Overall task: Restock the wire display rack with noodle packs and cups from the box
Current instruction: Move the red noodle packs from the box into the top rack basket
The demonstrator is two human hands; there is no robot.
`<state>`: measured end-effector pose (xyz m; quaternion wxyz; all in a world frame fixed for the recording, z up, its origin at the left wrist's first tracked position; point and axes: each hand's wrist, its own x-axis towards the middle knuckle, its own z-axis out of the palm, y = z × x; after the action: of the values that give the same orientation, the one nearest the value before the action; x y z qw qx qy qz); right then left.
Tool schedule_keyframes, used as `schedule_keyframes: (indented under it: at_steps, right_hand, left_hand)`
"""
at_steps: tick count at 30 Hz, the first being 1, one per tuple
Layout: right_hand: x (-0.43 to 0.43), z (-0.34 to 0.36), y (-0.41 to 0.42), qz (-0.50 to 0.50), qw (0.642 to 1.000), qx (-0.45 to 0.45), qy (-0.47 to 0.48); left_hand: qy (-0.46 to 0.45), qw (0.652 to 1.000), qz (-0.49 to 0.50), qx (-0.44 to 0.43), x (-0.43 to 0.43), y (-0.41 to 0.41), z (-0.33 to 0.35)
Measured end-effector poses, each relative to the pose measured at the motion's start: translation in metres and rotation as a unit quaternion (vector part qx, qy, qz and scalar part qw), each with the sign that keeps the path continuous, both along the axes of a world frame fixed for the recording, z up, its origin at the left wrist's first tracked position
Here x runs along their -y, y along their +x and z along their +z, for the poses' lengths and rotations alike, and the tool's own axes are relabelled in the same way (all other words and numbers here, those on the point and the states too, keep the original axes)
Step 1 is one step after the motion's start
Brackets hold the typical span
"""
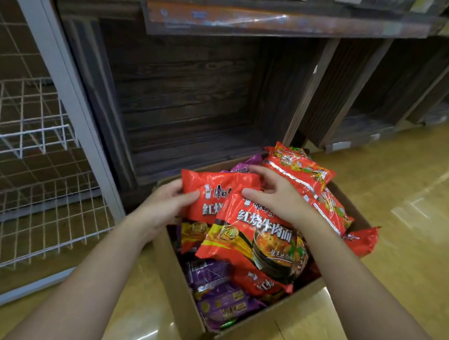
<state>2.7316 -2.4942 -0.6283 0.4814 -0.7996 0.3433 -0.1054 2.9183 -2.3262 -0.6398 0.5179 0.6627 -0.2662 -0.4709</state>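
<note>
Two red noodle packs held over the box [178, 284], centre near. Your left hand [164, 207] pinches the farther red pack [216, 185] by its left edge; your right hand [276, 197] curls over the top of the nearer red pack [255, 236], which overlaps it. The glossy film probably slips, so on the swing left to the wire rack [28, 127] one pack may slide free.

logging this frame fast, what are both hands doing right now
left hand: holding the rear red pack
right hand: holding the front red pack
</note>
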Motion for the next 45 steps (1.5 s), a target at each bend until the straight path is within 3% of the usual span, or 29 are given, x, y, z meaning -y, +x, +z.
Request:
schedule_keyframes:
  at_steps: [6,9,11,18,23,25,27,29,30,32,34,36,42,45]
  right_hand:
    - [-0.015,0.014,-0.001,0.046,0.988,-0.034,-0.145]
    - [-0.025,0.017,0.01,0.057,0.972,-0.026,-0.226]
    - [-0.03,0.02,0.02,0.065,0.971,-0.004,-0.229]
    - [-0.035,0.011,0.041,0.032,0.982,-0.008,-0.188]
    - [-0.032,-0.002,0.038,-0.001,0.982,0.002,-0.191]
    - [-0.025,-0.005,0.035,-0.033,0.981,0.019,-0.188]
    - [-0.011,-0.011,0.025,-0.083,0.966,0.02,-0.244]
    - [0.006,-0.019,0.012,-0.11,0.91,-0.05,-0.397]
    - [0.015,-0.025,0.004,-0.104,0.87,-0.134,-0.463]
    - [0.029,-0.034,-0.011,-0.079,0.821,-0.333,-0.457]
    - [0.038,-0.04,-0.023,-0.079,0.825,-0.404,-0.388]
    - [0.043,-0.041,-0.029,-0.079,0.844,-0.378,-0.372]
    - [0.034,-0.034,-0.034,-0.088,0.842,-0.301,-0.439]
    - [0.021,-0.034,-0.038,-0.12,0.851,-0.216,-0.464]
  left_hand:
    - [-0.04,0.991,0.129,-0.025,0.007,-0.001,0.007]
    - [-0.055,0.989,0.138,0.029,0.008,-0.005,0.004]
    - [-0.059,0.989,0.125,0.061,0.009,-0.011,0.003]
    - [-0.053,0.99,0.08,-0.107,0.011,-0.029,0.011]
    - [-0.018,0.998,-0.064,0.002,0.003,-0.023,0.003]
    - [0.018,0.999,-0.019,0.034,0.007,-0.024,-0.003]
    - [0.046,0.997,0.056,0.041,0.011,-0.024,-0.006]
    - [0.053,0.994,0.091,0.001,0.012,-0.019,-0.009]
    - [0.054,0.994,0.089,-0.021,0.012,-0.017,-0.01]
    - [0.059,0.994,0.085,-0.04,0.01,-0.016,-0.008]
    - [0.057,0.993,0.097,-0.044,0.01,-0.019,-0.008]
    - [0.058,0.991,0.107,-0.056,0.009,-0.022,-0.006]
    - [0.05,0.988,0.125,-0.071,0.008,-0.024,-0.002]
    - [0.049,0.988,0.129,-0.074,0.008,-0.027,-0.001]
